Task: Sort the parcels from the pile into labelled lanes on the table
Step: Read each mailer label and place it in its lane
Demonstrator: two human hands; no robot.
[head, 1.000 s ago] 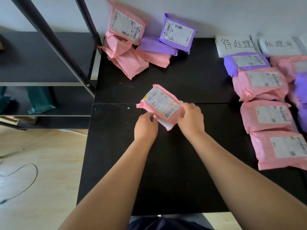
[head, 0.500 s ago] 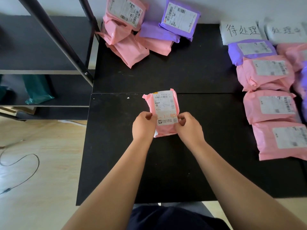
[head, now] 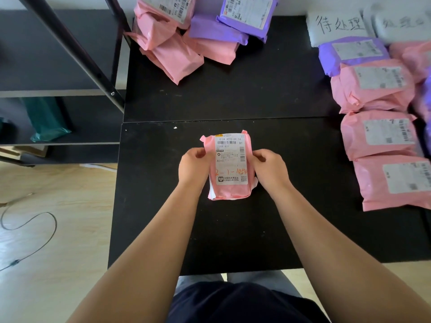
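Parcel check: one pink plastic mailer parcel (head: 229,187) with a white printed shipping label is held at the middle of the black tabletop (head: 233,234), just on the near side of the seam between the two slabs. Label side is turned up and the long axis points away from the person. Orange handwriting runs across the lower part of the label (not fully readable). Its left edge is pinched by the left hand (head: 193,165), fingers (head: 198,153) curled in toward the thumb. Its right edge is pinched the same way by the right hand (head: 269,169), fingers (head: 260,157) curled. Whether the parcel's underside is touching the tabletop cannot be told.

Unsorted pile of pink and purple mailer bags (head: 198,36) is heaped at the far left corner of the tabletop, against the wall. Along the right edge a lane of parcels is laid in a column: a purple mailer bag (head: 326,54) farthest, then three pink ones nearer. A white handwritten lane label (head: 338,25) is set at the head of that lane. A second white label (head: 401,24) sits just beside it to the right (blurred, unreadable), with more bags below it cut off by the frame edge. A black metal shelf unit (head: 58,66) stands left of the tabletop, with a teal plastic bag (head: 46,117) on its lower shelf. A thin dark cable (head: 50,231) lies on the pale wooden floor.
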